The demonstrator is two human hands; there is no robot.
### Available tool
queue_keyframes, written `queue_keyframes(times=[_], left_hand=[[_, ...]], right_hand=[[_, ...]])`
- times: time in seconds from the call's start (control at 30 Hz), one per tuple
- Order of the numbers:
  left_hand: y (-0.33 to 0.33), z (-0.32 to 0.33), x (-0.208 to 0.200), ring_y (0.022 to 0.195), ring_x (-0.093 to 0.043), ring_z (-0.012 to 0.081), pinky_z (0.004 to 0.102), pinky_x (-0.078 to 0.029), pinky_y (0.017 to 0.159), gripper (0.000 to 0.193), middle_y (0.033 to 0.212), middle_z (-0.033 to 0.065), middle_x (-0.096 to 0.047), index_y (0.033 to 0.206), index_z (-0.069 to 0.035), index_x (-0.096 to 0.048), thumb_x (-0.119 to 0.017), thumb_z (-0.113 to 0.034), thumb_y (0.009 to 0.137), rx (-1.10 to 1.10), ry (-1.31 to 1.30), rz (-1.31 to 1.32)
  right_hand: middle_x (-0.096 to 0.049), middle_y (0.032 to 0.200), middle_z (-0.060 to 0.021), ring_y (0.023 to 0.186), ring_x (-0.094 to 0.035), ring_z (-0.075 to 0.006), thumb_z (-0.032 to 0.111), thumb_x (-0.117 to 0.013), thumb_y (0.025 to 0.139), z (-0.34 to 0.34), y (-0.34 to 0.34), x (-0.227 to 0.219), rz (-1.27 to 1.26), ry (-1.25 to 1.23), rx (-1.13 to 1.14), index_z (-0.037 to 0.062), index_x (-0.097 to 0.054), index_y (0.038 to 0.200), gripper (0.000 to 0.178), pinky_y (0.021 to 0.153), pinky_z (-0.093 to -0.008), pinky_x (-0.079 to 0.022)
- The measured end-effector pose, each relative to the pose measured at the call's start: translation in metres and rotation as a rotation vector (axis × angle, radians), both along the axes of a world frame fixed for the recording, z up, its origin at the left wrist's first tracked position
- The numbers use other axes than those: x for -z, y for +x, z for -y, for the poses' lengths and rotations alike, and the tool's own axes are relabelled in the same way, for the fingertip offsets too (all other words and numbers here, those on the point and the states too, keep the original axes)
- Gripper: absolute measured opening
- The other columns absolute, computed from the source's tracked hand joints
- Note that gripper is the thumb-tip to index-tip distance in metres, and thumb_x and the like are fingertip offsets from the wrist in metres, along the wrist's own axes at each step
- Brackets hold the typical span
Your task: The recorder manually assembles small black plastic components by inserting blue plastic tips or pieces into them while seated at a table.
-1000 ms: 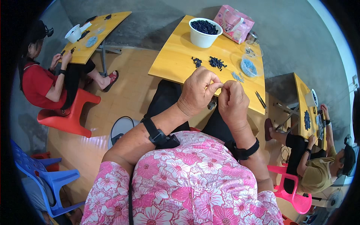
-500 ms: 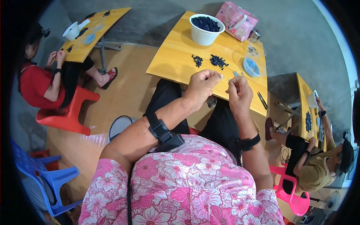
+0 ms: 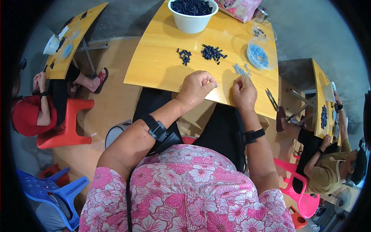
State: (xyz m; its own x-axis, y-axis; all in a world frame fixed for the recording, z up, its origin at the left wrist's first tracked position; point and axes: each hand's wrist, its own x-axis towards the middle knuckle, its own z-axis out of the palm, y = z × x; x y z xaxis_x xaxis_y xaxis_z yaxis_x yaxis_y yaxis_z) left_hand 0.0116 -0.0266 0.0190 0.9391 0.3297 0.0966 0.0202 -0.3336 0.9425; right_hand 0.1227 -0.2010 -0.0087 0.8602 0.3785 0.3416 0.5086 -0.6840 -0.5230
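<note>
- Left hand [image 3: 195,88] is pinched narrow, thumb and forefinger together by the near edge of the yellow table [image 3: 148,63]; whether a tiny piece sits between them, I cannot tell from my end of the feed.
- Right hand [image 3: 244,94] is curled closed, a gap between it and the left; its fingertips are hidden from me, so I can't say what it holds.
- Just beyond the right hand lies the loose pile of pale blue pieces [image 3: 240,70], with more in the clear plastic tub [image 3: 256,41] behind.
- Past the left hand sit two heaps of short dark tubes, the smaller heap [image 3: 185,57] left of the larger heap [image 3: 212,52]; the white tub [image 3: 190,25] farther back is full of more.
- For pieces this small, I'd favour a light fingertip pinch — firm enough to keep one, loose enough to turn it.
- I'd work well in over the tabletop — a dropped piece stays reachable there.
- Black thread snips [image 3: 271,99] lie right of the right hand; I'd steer the wrist clear.
</note>
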Motion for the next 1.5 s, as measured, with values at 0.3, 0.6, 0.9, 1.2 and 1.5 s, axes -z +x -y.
queue_keyframes(times=[0.3,0.6,0.9,1.2,1.5], left_hand=[[0.003,-0.007,0.021,0.061,-0.039,0.0023,0.0207,-0.037,0.056,0.007,0.066,-0.0077,-0.048,0.083,-0.002,-0.066,-0.068,-0.008,0.087,-0.015,-0.122,-0.020],[0.000,-0.013,0.018,0.066,-0.043,0.0013,0.0195,-0.038,0.057,0.010,0.074,-0.0063,-0.055,0.087,-0.002,-0.066,-0.067,-0.012,0.090,0.028,-0.264,-0.022],[-0.037,-0.007,-0.003,0.067,-0.042,-0.0001,0.0161,-0.032,0.053,0.012,0.086,-0.0050,-0.057,0.098,-0.008,-0.063,-0.064,-0.019,0.095,0.098,-0.903,-0.075],[-0.058,0.003,-0.017,0.065,-0.042,-0.0006,0.0156,-0.032,0.052,0.012,0.086,-0.0042,-0.058,0.096,-0.008,-0.062,-0.063,-0.020,0.097,0.136,-0.965,-0.009],[-0.066,0.011,-0.021,0.060,-0.035,-0.0010,0.0166,-0.028,0.050,0.013,0.080,-0.0087,-0.049,0.098,-0.009,-0.063,-0.064,-0.022,0.096,0.035,-0.934,-0.068]], right_hand=[[-0.059,0.074,-0.0107,0.063,-0.059,-0.0232,0.001,-0.063,0.082,-0.001,-0.007,-0.004,0.055,0.067,-0.040,0.0072,-0.066,0.089,0.009,0.060,-0.0314,-0.048],[-0.067,0.086,-0.0107,0.078,-0.064,-0.0198,0.004,-0.063,0.088,0.019,0.010,0.014,-0.223,0.445,-0.020,-0.0010,-0.068,0.099,0.013,0.074,-0.0304,-0.050],[-0.065,0.083,0.0028,0.065,-0.053,-0.0031,0.004,-0.064,0.091,-0.016,-0.069,-0.047,-0.776,0.678,-0.268,0.0022,-0.070,0.107,0.017,0.058,-0.0189,-0.044],[-0.068,0.085,0.0013,0.073,-0.059,-0.0042,0.003,-0.070,0.087,-0.025,-0.097,-0.057,-0.755,0.761,-0.318,0.0013,-0.071,0.101,0.014,0.064,-0.0194,-0.047],[-0.068,0.082,-0.0007,0.068,-0.059,-0.0067,0.003,-0.069,0.087,-0.028,-0.107,-0.055,-0.694,0.801,-0.287,0.0010,-0.071,0.097,0.010,0.060,-0.0213,-0.048]])
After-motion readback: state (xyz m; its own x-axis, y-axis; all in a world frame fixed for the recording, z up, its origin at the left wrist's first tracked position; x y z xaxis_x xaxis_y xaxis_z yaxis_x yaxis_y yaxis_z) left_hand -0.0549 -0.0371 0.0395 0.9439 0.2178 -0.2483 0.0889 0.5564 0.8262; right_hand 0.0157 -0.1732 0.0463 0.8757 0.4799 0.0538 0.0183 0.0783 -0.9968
